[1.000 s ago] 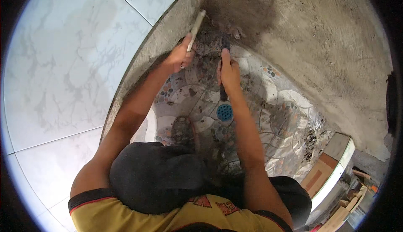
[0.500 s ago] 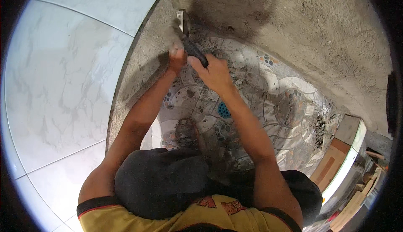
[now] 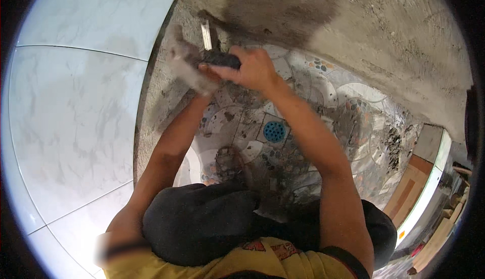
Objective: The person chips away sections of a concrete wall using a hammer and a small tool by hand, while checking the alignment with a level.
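My right hand [image 3: 255, 69] grips the dark handle [image 3: 222, 59] of a hammer, whose blurred head [image 3: 184, 61] swings over at the left, across my left hand [image 3: 211, 74]. That left hand is closed round the lower end of a narrow pale bar [image 3: 206, 35], mostly hidden by the hammer. The bar stands at the corner of the rough cement ledge [image 3: 155, 97] and the cement wall [image 3: 374, 21], with dark damp patches behind it.
Below is a mud-streaked patterned tile floor [image 3: 333, 89] with a round blue drain cover [image 3: 274, 131]. Large pale marbled tiles [image 3: 76, 117] fill the left side. Wood pieces [image 3: 434, 233] and a tiled step edge [image 3: 422, 178] lie at the lower right. My dark-clad knees are below.
The hammer, first upright in my right hand, has swung left across my left hand. Both hands shifted left in view, and the pale bar stands more upright. The whole view has shifted slightly.
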### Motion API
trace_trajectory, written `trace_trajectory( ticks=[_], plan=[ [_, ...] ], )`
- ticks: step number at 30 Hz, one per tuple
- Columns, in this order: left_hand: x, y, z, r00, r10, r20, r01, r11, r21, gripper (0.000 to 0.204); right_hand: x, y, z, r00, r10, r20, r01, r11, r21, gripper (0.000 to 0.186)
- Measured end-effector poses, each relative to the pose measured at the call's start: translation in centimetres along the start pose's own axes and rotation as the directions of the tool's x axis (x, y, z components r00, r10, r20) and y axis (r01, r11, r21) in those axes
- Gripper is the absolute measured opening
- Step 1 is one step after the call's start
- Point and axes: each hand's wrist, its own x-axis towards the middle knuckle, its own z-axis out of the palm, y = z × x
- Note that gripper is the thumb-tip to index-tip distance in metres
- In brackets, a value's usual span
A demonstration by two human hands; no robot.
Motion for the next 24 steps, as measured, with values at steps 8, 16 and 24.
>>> trace_trajectory(
  ticks=[8, 16, 24],
  plan=[
    [4.1, 5.3, -6.5, 0.874, 0.067, 0.481, -0.419, 0.604, 0.678, 0.039, 1.7, -2.5, 2.4, 0.994, 0.095, 0.055, -0.097, 0.995, 0.022, 0.087],
    [1.0, 4.2, -3.5, 0.947, -0.094, 0.307, -0.074, 0.866, 0.495, 0.041, 1.4, -2.9, 2.2, 0.977, 0.213, -0.006, -0.213, 0.974, -0.076, 0.086],
    [-1.8, 6.3, 1.4, 0.949, -0.287, 0.131, 0.111, 0.693, 0.713, 0.041, 1.6, 0.9, 1.0, 0.944, 0.324, 0.058, -0.323, 0.946, -0.027, 0.082]
  ],
)
